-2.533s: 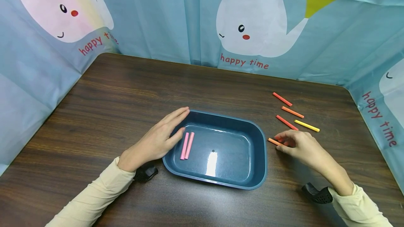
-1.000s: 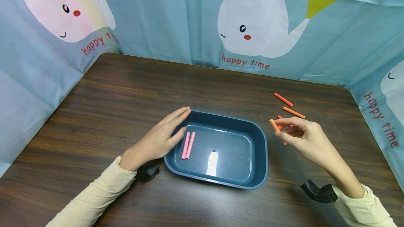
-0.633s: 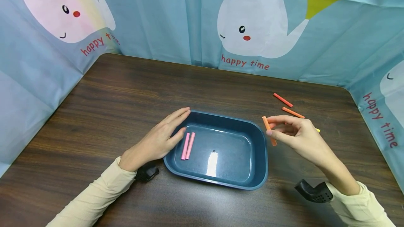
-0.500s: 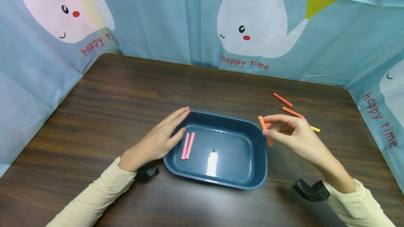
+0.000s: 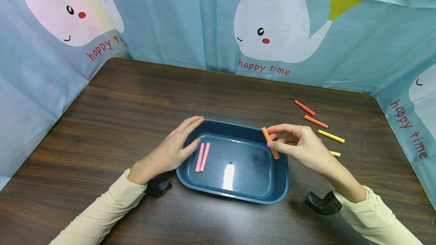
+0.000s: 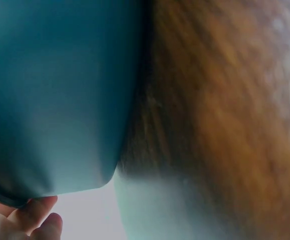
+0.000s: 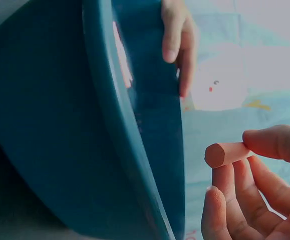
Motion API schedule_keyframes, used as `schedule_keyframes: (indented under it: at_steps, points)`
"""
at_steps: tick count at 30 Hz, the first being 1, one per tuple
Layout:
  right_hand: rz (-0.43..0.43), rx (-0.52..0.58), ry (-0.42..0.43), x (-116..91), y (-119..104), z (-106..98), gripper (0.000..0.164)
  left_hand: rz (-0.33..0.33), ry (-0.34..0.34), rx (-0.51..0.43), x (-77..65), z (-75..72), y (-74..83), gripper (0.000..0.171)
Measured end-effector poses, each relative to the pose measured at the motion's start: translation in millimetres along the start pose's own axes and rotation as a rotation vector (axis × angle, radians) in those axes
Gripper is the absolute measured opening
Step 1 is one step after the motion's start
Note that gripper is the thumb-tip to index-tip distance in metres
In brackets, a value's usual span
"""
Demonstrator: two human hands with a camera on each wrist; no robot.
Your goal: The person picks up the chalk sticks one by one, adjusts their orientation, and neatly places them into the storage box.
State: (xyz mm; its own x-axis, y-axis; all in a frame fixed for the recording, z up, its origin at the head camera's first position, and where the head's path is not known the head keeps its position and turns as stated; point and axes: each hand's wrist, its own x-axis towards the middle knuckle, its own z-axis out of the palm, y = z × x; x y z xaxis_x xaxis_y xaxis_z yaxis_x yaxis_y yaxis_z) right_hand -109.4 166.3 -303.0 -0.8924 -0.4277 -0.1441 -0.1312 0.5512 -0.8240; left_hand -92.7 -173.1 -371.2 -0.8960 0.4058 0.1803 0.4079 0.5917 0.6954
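"Head view: where's the orange chalk stick [image 5: 267, 135]?"
"Pinched in the right hand [image 5: 302, 144], over the right side of the blue tray [image 5: 248, 169]; the left hand [image 5: 170, 150], fingers extended, touches its left rim."
"Advice?"
"Pinch lightly, clear of the rim; chalk may snap."

Left hand [image 6: 15, 223] at teal tray [image 6: 59, 100]; brown table [image 6: 230, 105] blurred.

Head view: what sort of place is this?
Likely a tabletop staged for recording, though the room beyond isn't visible: a dark wood-grain table, a whale-print curtain hung round its far side and ends, and a black device at the person's right wrist.
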Motion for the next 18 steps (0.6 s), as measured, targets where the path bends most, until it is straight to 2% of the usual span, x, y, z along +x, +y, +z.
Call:
schedule_keyframes:
  at_steps: [9, 12, 18]
  points:
    - [0.0, 0.051, -0.067, 11, -5, 14, 0.032, 0.006, 0.048, -0.074, 1.0, 4.1, -4.0, 0.057]
    - [0.019, 0.104, -0.101, 15, -6, 18, 0.035, -0.001, 0.047, -0.084, 1.0, 4.2, -4.0, 0.058]
    - [0.051, 0.129, -0.133, 23, -8, 27, 0.038, -0.007, 0.039, -0.084, 0.9, 3.3, -2.7, 0.06]
